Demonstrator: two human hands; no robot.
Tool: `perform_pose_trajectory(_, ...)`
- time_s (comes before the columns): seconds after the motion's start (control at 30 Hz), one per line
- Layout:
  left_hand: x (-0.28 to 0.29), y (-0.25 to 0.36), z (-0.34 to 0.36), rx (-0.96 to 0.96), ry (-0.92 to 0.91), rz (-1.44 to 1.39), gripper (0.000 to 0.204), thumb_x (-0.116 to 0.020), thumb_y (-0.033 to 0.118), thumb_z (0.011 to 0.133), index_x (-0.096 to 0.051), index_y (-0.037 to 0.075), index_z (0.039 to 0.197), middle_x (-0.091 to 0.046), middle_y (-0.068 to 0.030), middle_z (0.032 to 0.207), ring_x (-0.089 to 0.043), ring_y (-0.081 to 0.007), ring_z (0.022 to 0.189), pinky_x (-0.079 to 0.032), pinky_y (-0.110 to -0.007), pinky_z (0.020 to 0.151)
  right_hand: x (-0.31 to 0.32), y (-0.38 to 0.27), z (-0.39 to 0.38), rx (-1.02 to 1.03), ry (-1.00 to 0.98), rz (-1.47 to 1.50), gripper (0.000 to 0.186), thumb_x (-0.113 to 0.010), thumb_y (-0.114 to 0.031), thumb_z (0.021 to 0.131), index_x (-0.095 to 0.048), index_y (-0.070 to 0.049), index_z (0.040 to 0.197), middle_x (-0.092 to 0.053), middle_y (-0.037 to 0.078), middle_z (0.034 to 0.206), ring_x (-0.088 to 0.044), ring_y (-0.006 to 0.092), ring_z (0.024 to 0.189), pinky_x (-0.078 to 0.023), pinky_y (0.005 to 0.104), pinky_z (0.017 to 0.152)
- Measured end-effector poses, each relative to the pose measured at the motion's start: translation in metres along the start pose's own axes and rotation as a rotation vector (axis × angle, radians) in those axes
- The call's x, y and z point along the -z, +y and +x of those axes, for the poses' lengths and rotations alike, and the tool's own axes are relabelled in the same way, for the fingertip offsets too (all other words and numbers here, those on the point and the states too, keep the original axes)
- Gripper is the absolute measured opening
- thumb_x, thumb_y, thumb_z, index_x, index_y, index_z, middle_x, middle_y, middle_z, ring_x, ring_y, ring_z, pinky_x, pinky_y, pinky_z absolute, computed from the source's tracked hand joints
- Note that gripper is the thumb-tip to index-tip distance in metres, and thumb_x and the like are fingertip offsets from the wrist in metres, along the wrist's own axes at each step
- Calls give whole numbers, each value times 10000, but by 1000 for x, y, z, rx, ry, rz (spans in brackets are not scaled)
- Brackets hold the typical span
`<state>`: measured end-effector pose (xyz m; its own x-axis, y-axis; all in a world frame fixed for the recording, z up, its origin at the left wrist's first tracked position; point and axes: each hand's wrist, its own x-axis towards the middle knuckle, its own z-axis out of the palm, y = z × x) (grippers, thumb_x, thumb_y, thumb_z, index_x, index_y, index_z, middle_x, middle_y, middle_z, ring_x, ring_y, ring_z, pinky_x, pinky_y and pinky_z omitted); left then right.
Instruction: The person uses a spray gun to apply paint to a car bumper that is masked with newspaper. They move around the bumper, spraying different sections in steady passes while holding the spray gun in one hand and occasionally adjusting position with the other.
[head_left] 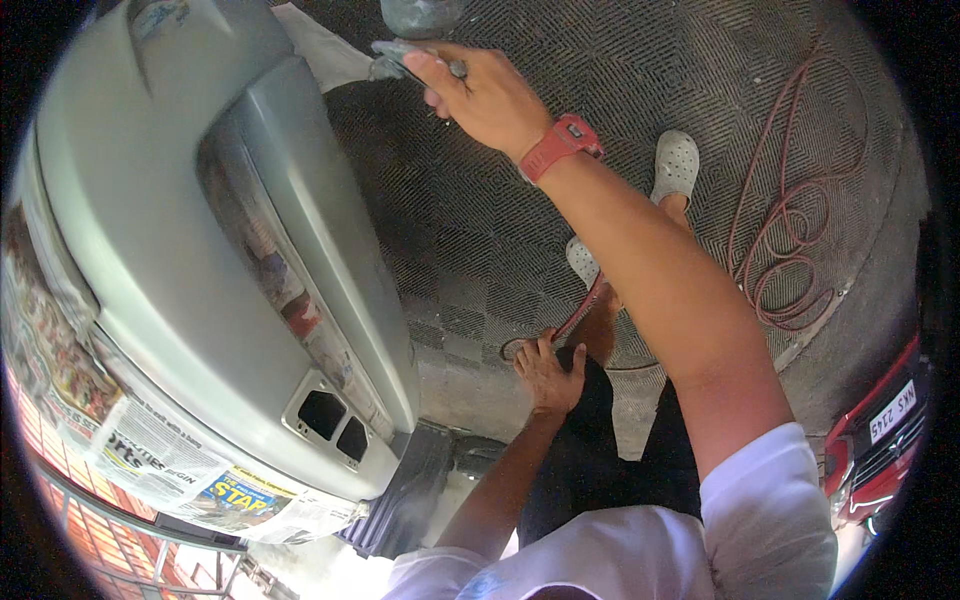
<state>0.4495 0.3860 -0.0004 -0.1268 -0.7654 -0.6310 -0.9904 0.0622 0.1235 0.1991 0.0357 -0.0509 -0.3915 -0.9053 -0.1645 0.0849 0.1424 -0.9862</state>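
My right hand (490,100), with a red watch on the wrist, is stretched far forward and closed around a grey metal spray gun (393,52). The gun is near the far end of a large silver-grey car bumper (150,230) on my left. Its trigger is hidden by my fingers. Just beyond it is a rounded grey container (422,16); I cannot tell whether the two are joined. My left hand (553,378) rests on my knee with fingers spread. A red hose (580,318) passes close by its fingertips.
Newspaper (150,455) covers the surface beside the bumper. More red hose (790,215) lies coiled on the dark patterned floor mat (470,230) at the right. A red vehicle (875,425) stands at the far right. A metal grille (120,540) is at the lower left.
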Motion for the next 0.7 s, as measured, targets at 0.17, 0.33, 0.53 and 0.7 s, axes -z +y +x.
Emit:
perform_pose_trajectory(0.17,-6,35,4,21,-28,19,712,-694,585,1004,-567,77,1487,-567,-234,1278,-538,-440,1227,-351,-636,1141,19,-19,31,-37,-71,-26,645,-548,-695,1076,-821,-153,1293,-809,228,1146,-761,467,1074,-599,522,971)
perform_pose_trajectory(0.33,-7,61,5,39,-79,48,719,-687,583,1004,-574,60,1485,-569,-240,1244,-552,-439,1182,-367,-628,1127,50,-40,33,-87,-336,151,636,-562,-635,1118,-785,-92,1362,-700,42,733,-692,135,664,-595,338,681)
perform_pose_trajectory(0.53,1,81,6,51,-51,-8,680,-678,553,1019,-600,46,1464,-581,-240,1201,-568,-440,1154,-379,-628,1117,53,-47,74,-127,-279,94,746,-536,-704,1098,-775,-47,1358,-696,51,741,-685,144,645,-597,339,660)
perform_pose_trajectory(0.7,9,95,5,72,-11,-22,660,-676,538,1026,-609,41,1455,-591,-238,1169,-574,-443,1153,-395,-621,1110,30,-46,108,21,11,47,754,-509,-722,1078,-823,-52,1226,-779,309,1162,-742,509,1103,-596,537,978)
